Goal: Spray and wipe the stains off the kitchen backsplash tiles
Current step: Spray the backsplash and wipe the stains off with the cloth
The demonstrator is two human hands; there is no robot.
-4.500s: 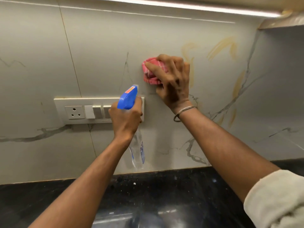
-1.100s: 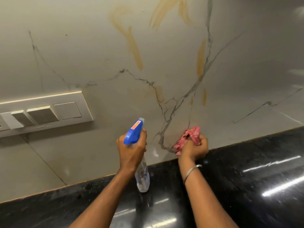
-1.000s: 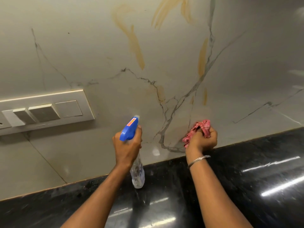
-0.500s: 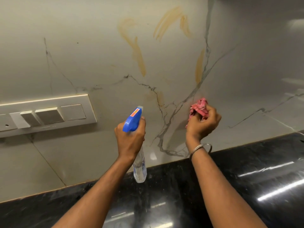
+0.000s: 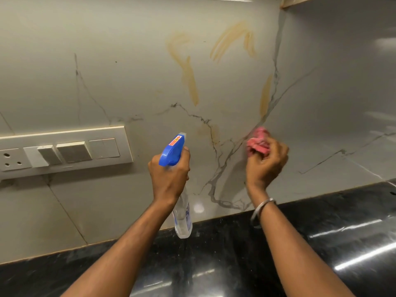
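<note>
1. The yellow-brown stains streak the pale, veined backsplash tiles above and between your hands. A fainter smear sits lower, just left of the cloth.
2. The pink cloth is bunched in your right hand, whose fingers curl round it. The hand is blurred, so the cloth seems to be at the tile, but contact cannot be confirmed.
3. A metal bangle circles that wrist.
4. Your left hand grips the spray bottle upright by the neck, fingers wrapped below its blue trigger head, with the nozzle towards the wall.
5. A cream switch panel is mounted on the tiles, well to the left of the bottle.
6. The glossy black table runs below your arms and meets the foot of the tiles.
</note>
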